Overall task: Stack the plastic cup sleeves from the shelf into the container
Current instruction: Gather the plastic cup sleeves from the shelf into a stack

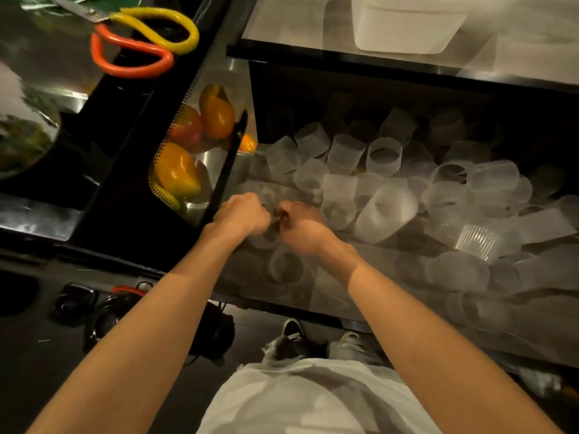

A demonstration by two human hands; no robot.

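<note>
Several translucent plastic cup sleeves (383, 155) lie jumbled on a low steel shelf (360, 255) under a counter. My left hand (242, 213) and my right hand (299, 227) meet at the shelf's left end, both with fingers curled round clear sleeves (271, 198) held between them. More sleeves (286, 266) sit stacked just below my hands. A pale container (407, 23) stands on the counter top at the upper right.
Yellow and orange scissors (141, 42) lie on the left counter. A perforated steel bin (200, 142) holds orange and yellow peppers beside the shelf. A black rod (228, 164) leans by my left hand. Cables and black gear (94, 308) lie on the floor.
</note>
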